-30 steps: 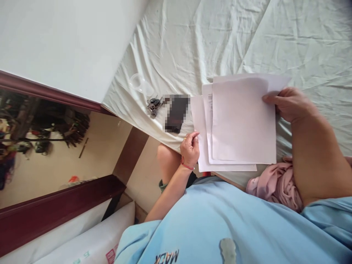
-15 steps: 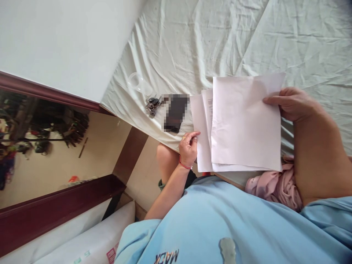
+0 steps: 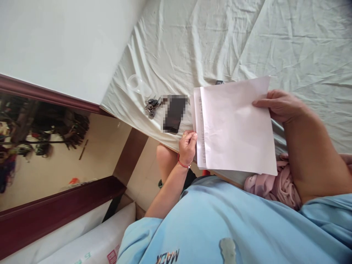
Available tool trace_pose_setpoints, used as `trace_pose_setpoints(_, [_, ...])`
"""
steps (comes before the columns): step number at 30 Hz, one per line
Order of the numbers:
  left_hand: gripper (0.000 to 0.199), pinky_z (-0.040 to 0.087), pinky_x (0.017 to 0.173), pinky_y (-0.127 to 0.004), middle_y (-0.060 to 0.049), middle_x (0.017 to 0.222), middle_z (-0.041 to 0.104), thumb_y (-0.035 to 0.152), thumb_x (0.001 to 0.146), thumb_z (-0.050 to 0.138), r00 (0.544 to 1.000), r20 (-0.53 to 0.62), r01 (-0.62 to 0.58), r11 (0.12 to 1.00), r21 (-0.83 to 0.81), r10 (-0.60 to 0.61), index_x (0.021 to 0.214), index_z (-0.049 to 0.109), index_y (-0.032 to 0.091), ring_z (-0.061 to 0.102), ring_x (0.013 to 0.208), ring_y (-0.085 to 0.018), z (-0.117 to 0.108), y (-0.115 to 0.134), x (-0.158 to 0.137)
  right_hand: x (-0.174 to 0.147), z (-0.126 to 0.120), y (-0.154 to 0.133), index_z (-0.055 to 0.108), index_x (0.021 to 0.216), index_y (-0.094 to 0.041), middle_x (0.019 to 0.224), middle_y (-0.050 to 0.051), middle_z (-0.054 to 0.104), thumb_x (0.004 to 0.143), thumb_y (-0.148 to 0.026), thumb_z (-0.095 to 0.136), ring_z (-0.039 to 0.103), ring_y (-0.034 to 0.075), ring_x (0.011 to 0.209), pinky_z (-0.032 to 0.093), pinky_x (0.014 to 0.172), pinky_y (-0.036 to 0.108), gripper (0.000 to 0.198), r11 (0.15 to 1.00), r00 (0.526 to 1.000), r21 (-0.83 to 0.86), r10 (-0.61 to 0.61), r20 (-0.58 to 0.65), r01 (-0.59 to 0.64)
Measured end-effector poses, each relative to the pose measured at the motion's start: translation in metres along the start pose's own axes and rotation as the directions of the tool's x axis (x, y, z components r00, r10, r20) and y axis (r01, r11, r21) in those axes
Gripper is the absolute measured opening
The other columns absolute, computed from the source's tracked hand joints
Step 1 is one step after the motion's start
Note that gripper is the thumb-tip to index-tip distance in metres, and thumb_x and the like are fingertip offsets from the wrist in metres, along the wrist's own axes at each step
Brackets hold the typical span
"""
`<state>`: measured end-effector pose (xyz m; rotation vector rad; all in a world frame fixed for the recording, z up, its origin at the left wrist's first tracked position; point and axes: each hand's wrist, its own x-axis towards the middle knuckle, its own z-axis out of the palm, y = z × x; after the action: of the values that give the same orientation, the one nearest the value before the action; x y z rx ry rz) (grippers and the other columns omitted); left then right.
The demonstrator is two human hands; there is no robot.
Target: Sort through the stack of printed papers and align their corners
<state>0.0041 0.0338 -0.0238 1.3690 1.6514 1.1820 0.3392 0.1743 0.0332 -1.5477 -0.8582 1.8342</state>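
Several sheets of paper point(image 3: 236, 128) lie over one another in front of me, held above the bed's near edge. The top sheet's visible side is blank; printed lines show along the left edge of a sheet beneath it. My left hand point(image 3: 188, 146), with a ring and a red bracelet, pinches the sheets at their left edge. At the upper right edge, my right hand point(image 3: 283, 105) grips the paper, thumb on top and fingers behind it, partly hidden.
A dark phone-like object point(image 3: 173, 115), partly blurred out, lies on the pale sheet point(image 3: 220, 40) beside a bunch of keys point(image 3: 151, 106) and a clear plastic cup point(image 3: 140, 84). A small black object point(image 3: 219, 82) peeks out behind the papers. Pink cloth point(image 3: 275, 185) lies near my right arm.
My right hand has moved left with the top sheet, which now covers more of the sheets below. The small black object has come into view behind the papers. My left hand has barely moved.
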Motion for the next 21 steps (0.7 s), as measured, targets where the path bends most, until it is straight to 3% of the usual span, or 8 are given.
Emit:
trace_pose_setpoints(9, [0.043, 0.05, 0.072, -0.027, 0.001, 0.081, 0.065, 0.061, 0.085, 0.086, 0.994, -0.092, 0.059, 0.998, 0.02, -0.057, 0.079, 0.069, 0.021, 0.06, 0.073, -0.014, 0.003, -0.006, 0.001, 0.007, -0.004, 0.009, 0.084, 0.089, -0.018, 0.095, 0.009, 0.084, 0.073, -0.021, 0.092, 0.075, 0.021, 0.081, 0.066, 0.078, 0.029, 0.018, 0.997, 0.996, -0.009, -0.08, 0.027, 0.08])
trace_pose_setpoints(12, [0.047, 0.048, 0.069, -0.026, 0.003, 0.077, 0.06, 0.064, 0.087, 0.084, 0.99, -0.106, 0.095, 0.995, 0.021, -0.093, 0.082, 0.064, 0.022, 0.056, 0.07, -0.013, 0.004, -0.006, 0.0, 0.007, -0.006, 0.009, 0.084, 0.089, -0.019, 0.094, 0.009, 0.083, 0.071, -0.02, 0.093, 0.074, 0.021, 0.08, 0.064, 0.077, 0.029, 0.02, 0.994, 0.994, -0.031, -0.109, -0.008, 0.109])
trace_pose_setpoints(17, [0.043, 0.056, 0.079, -0.028, 0.001, 0.088, 0.069, 0.064, 0.094, 0.077, 0.989, -0.134, 0.065, 0.998, -0.02, -0.067, 0.104, 0.062, 0.025, 0.068, 0.082, -0.016, 0.009, -0.006, -0.002, 0.009, -0.01, 0.006, 0.081, 0.089, -0.02, 0.091, 0.008, 0.082, 0.074, -0.018, 0.084, 0.071, 0.018, 0.075, 0.063, 0.076, 0.029, 0.016, 0.976, 0.971, -0.031, -0.219, -0.096, 0.217])
trace_pose_setpoints(21, [0.046, 0.061, 0.087, -0.031, -0.003, 0.1, 0.075, 0.052, 0.098, 0.077, 0.994, -0.104, 0.027, 0.999, -0.037, -0.031, 0.133, 0.062, 0.026, 0.076, 0.092, -0.019, 0.009, -0.006, -0.002, 0.008, -0.014, 0.002, 0.08, 0.087, -0.019, 0.087, 0.008, 0.081, 0.069, -0.016, 0.081, 0.067, 0.016, 0.068, 0.059, 0.066, 0.027, 0.018, 0.976, 0.959, -0.005, -0.215, -0.185, 0.218])
